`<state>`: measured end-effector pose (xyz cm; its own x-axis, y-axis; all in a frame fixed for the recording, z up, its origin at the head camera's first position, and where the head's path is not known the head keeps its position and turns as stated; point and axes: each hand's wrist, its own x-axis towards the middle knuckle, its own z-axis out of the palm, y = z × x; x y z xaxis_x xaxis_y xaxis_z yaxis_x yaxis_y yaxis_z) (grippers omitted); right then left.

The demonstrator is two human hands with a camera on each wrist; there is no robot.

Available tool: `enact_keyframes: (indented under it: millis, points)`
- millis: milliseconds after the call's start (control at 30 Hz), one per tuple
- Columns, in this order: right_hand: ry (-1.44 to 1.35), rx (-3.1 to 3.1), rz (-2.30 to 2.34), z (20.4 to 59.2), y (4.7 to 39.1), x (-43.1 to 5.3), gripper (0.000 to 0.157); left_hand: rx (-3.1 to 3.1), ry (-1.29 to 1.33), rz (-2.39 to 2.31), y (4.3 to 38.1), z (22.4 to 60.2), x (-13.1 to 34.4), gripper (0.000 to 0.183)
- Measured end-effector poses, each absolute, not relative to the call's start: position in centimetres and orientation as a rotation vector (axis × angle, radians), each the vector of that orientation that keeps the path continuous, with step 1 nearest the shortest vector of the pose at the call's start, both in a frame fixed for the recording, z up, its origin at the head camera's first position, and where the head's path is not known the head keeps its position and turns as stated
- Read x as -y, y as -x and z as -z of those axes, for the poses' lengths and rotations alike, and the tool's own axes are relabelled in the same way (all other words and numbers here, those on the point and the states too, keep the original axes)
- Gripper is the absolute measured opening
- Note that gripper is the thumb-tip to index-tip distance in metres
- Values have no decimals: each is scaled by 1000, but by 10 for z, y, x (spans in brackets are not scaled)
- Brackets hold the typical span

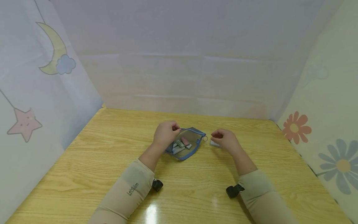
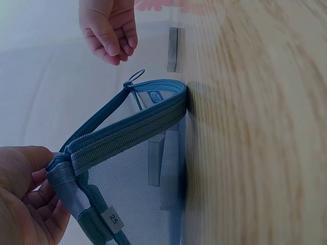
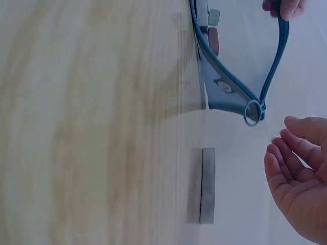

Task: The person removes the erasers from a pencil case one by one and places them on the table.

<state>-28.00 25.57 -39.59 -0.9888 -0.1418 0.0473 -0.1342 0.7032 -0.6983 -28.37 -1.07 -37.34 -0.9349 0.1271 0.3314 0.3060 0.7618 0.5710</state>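
Note:
A blue zip pouch [image 1: 190,154] with mesh sides stands on the table with its mouth spread. My left hand [image 1: 165,133] pinches one end of its zipped rim between thumb and fingers. Inside lie a pink block [image 1: 185,141], a green block [image 1: 180,144] and several pale flat blocks. To the right of the pouch, my right hand [image 1: 226,140] hovers with loosely bent fingers and holds nothing, as the right wrist view shows. Below it on the table is a pale grey rectangular block [image 3: 208,186], partly covered by the hand in the head view.
A metal ring [image 1: 205,138] hangs from the zip end nearest my right hand. The wood-grain table [image 1: 184,189] stretches around the pouch. Pale wall sheets enclose its back and sides, with a moon and star [image 1: 24,124] at left and flowers [image 1: 342,165] at right.

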Motion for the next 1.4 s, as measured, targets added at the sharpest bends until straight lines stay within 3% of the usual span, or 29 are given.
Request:
enact_keyframes:
  millis: [1000, 1400]
  points:
    - [537, -2828, 1205, 394, 268, -188, 12, 2688, 378, 937, 283, 375, 7, 6]
    - [498, -2870, 1156, 404, 274, -171, 9, 2711, 367, 927, 281, 374, 4, 7]
